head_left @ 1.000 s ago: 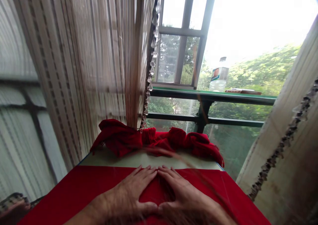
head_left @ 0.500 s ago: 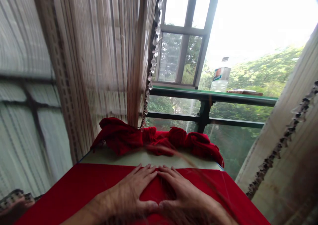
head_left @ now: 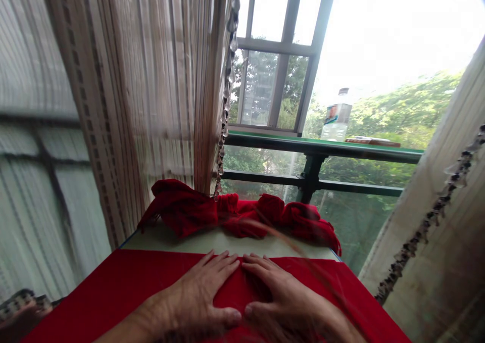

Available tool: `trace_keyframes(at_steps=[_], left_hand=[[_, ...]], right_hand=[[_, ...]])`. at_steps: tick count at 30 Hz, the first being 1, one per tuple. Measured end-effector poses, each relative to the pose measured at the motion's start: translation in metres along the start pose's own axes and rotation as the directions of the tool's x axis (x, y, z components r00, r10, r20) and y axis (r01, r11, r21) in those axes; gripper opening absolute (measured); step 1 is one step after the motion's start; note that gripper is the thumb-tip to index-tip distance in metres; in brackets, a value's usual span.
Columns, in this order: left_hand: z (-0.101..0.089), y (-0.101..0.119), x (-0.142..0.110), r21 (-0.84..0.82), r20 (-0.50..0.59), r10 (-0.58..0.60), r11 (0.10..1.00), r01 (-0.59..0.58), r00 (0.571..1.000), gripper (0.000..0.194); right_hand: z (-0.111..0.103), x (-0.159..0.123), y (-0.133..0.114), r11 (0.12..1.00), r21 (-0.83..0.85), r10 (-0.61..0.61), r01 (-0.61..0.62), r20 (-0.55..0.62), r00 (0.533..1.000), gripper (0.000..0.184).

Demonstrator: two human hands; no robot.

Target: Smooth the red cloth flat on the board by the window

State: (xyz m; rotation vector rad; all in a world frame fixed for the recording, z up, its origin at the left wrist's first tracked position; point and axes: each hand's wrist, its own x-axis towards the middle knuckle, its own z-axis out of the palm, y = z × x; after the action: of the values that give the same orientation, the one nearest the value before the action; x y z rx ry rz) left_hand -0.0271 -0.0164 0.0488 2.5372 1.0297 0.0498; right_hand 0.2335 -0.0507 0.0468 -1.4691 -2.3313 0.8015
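Note:
A flat red cloth [head_left: 129, 282] covers the near part of the table. My left hand [head_left: 208, 290] lies palm down on it, fingers stretched toward the cloth's far edge and thumb out to the right. Beside it, my right hand [head_left: 282, 290] rests the same way, its thumb pointing left. A small gap separates the two index fingertips and the two thumbs, with red cloth showing between. Past the fingertips runs a strip of pale table top [head_left: 223, 242]. A crumpled red cloth [head_left: 189, 209] lies bunched along the far end. Blurred strands cross the view in front.
Striped sheer curtains [head_left: 159, 95] with a beaded edge hang at left; another curtain [head_left: 417, 201] hangs at right. Behind the table is a green railing [head_left: 265, 141] carrying a plastic bottle [head_left: 336, 118] and a flat brown object [head_left: 373, 141]. A window frame [head_left: 280, 47] stands beyond.
My right hand has shifted very slightly right, so the gap between the thumbs and fingertips is a little wider. The left curtain's beaded edge has swung left. The cloths look unchanged.

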Motion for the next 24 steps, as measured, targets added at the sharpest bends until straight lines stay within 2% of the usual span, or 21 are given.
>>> trace_keyframes(at_steps=[2, 6, 9, 13, 19, 24], left_hand=[[-0.002, 0.004, -0.001, 0.006, 0.021, -0.034, 0.999, 0.034, 0.999, 0.105], [-0.002, 0.008, -0.001, -0.014, -0.016, -0.025, 1.0, 0.025, 1.0, 0.105], [-0.002, 0.01, -0.001, -0.027, -0.008, -0.059, 0.998, 0.059, 0.998, 0.112], [-0.005, 0.014, -0.003, 0.009, 0.037, -0.103, 0.995, 0.103, 0.994, 0.113], [-0.007, 0.016, -0.004, 0.077, 0.047, -0.082, 0.994, 0.078, 0.996, 0.108], [-0.007, 0.012, -0.002, 0.059, 0.036, -0.064, 0.996, 0.062, 0.997, 0.107]], right_hand=[[-0.002, -0.001, -0.001, 1.0, 0.0, 0.01, -0.01, 0.0, 1.0, 0.093], [0.001, -0.003, -0.001, 1.0, 0.009, -0.008, 0.009, -0.033, 0.999, 0.088], [0.006, -0.002, 0.001, 0.998, 0.03, -0.06, 0.063, -0.094, 0.994, 0.084], [0.011, 0.001, 0.01, 0.996, -0.001, -0.085, 0.087, -0.199, 0.976, 0.066], [0.015, 0.008, 0.028, 0.998, -0.016, -0.067, 0.065, -0.349, 0.935, 0.052], [0.019, 0.012, 0.031, 0.992, 0.009, -0.114, 0.125, -0.361, 0.925, 0.047]])
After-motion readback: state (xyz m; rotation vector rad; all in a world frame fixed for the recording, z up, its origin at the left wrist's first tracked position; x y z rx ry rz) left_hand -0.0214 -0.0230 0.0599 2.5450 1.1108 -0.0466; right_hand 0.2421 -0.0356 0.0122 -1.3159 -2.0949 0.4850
